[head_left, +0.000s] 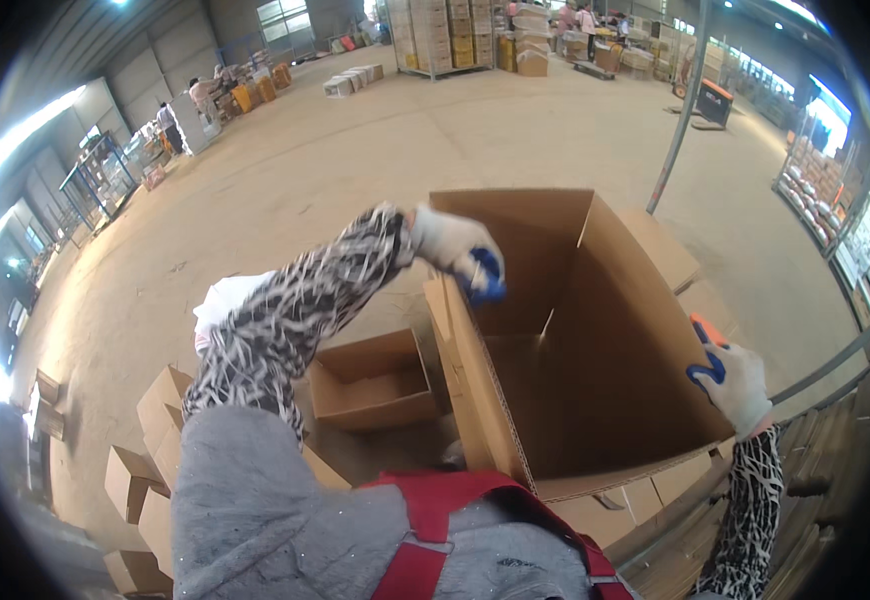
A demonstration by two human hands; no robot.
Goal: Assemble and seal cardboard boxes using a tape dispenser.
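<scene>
A large open cardboard box [635,330] stands in front of me, its inside bare down to the floor panel. My left hand [463,252], in a white glove with blue-coated fingers, is over the box's far left edge. Its fingers are curled; what they hold, if anything, is hidden. At the right wall's rim is my right hand [737,385], gloved the same way. Its fingers are closed around a small orange object [707,330] whose kind I cannot make out, mostly covered by the hand.
A smaller open carton [375,385] sits left of the big box. More cartons [160,425] stand at the lower left. A metal pole [680,115] rises beyond the box, and stacked flat cardboard [825,480] lies at right. Loaded racks [445,35] and people are far off.
</scene>
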